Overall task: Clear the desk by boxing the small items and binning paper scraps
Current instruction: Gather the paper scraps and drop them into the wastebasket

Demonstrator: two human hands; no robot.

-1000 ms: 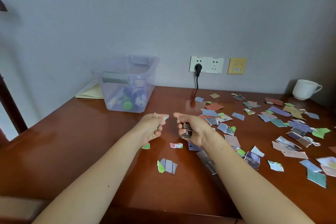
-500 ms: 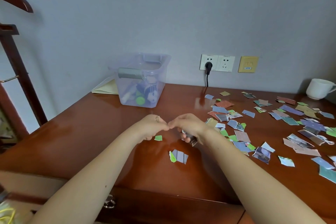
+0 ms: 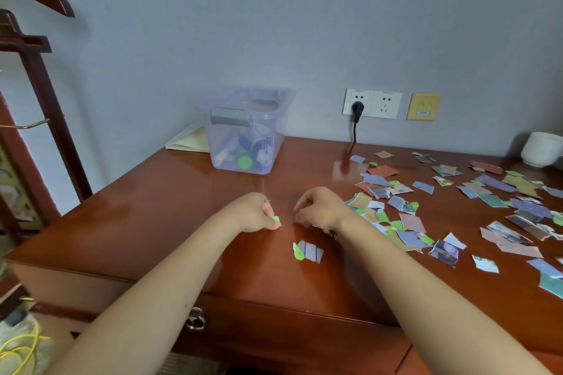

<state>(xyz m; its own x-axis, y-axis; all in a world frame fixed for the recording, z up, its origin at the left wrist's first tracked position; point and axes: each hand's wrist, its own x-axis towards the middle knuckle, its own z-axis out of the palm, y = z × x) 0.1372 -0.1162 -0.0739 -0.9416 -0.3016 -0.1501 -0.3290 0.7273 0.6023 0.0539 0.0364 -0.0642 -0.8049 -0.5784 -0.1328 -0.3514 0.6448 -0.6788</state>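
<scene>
My left hand [image 3: 254,212] rests low on the wooden desk [image 3: 158,222] and pinches a small green paper scrap [image 3: 276,220] at its fingertips. A little to the right, my right hand [image 3: 321,209] is curled over a few paper scraps, of which only a dark edge [image 3: 335,234] shows beneath it. A grey-and-green scrap [image 3: 308,250] lies just in front of both hands. Several coloured scraps [image 3: 457,207] are scattered over the right half of the desk. The clear plastic box [image 3: 286,94] with small items inside stands at the back, beyond my left hand.
A white cup [image 3: 540,149] stands at the far right by the wall. A black plug [image 3: 357,107] sits in the wall socket with its cord down to the desk. A yellow folder [image 3: 189,140] lies behind the box. A wooden rack [image 3: 36,76] stands left of the desk.
My hands, which were touching above the desk, have moved apart. The left hand has come down onto the green scrap and pinched it. The view has shifted to the left.
</scene>
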